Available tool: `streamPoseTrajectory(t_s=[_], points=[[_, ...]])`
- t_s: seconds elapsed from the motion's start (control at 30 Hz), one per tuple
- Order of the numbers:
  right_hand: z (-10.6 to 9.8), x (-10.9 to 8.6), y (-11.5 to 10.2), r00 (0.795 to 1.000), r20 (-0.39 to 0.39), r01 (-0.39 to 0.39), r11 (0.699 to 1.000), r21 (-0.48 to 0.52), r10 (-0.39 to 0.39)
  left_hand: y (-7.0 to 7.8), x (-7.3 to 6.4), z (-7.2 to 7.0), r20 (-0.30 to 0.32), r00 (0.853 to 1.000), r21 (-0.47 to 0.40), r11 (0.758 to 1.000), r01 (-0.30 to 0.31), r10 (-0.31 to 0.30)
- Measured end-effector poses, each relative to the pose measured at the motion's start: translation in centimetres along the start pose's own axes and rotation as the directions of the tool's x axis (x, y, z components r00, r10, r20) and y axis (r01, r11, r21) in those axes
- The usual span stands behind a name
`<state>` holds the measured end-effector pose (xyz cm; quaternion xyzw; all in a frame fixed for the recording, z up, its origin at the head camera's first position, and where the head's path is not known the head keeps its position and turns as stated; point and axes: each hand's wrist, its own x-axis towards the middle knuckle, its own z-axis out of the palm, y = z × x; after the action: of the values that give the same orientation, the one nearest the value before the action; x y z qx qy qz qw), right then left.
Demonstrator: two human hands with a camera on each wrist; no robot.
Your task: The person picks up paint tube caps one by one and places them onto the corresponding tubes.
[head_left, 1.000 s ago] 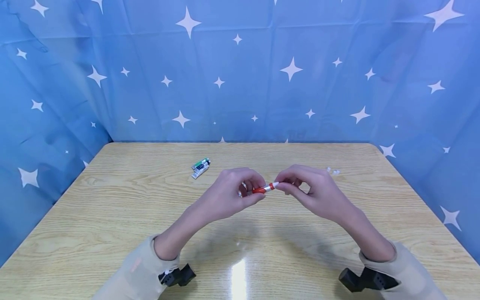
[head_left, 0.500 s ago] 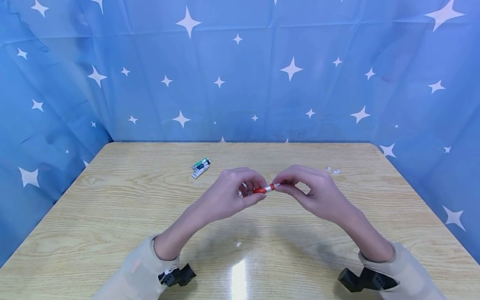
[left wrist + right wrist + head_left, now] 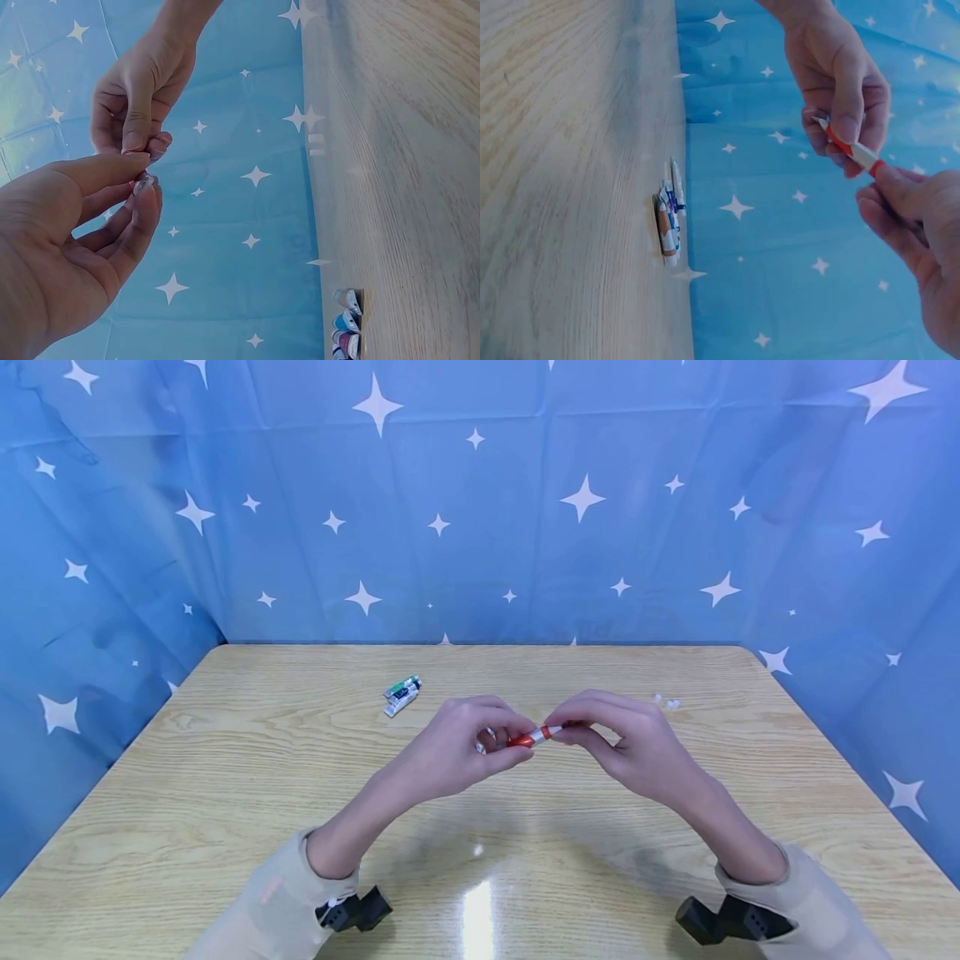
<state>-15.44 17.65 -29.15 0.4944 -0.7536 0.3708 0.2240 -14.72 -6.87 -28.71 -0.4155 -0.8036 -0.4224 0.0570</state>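
Observation:
A small red, silver and white paint tube (image 3: 534,737) is held over the table between both hands. My left hand (image 3: 472,743) pinches its red body between thumb and fingers. At the other end, my right hand (image 3: 633,739) pinches the white tip with thumb and forefinger, largely covering it. From the right wrist view, the tube (image 3: 864,156) slants between the hands, with a red band close to the right fingertips. In the left wrist view, the left fingers hide most of it.
Several similar tubes (image 3: 402,695) lie together on the wooden table (image 3: 262,777), beyond the left hand. Small white pieces (image 3: 672,704) lie beyond the right hand. A blue curtain with white stars (image 3: 480,527) hangs behind the table.
The right fingers have shifted slightly left along the tube's tip, covering more of it. The left hand and tube have barely moved.

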Motion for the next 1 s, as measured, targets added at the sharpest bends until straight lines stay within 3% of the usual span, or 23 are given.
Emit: streamPoseTrajectory(t_s=[0.37,1.0], points=[[0.7,-0.2,0.2,0.998,-0.068,0.000,1.000,-0.027,-0.002,0.2,0.1,0.3,-0.014,0.999,0.071,0.997,-0.036,0.037],[1.1,-0.3,0.3,0.996,-0.093,-0.015,0.996,-0.090,0.007,0.7,-0.1,0.7,-0.070,0.994,0.184,0.981,-0.069,0.083]])
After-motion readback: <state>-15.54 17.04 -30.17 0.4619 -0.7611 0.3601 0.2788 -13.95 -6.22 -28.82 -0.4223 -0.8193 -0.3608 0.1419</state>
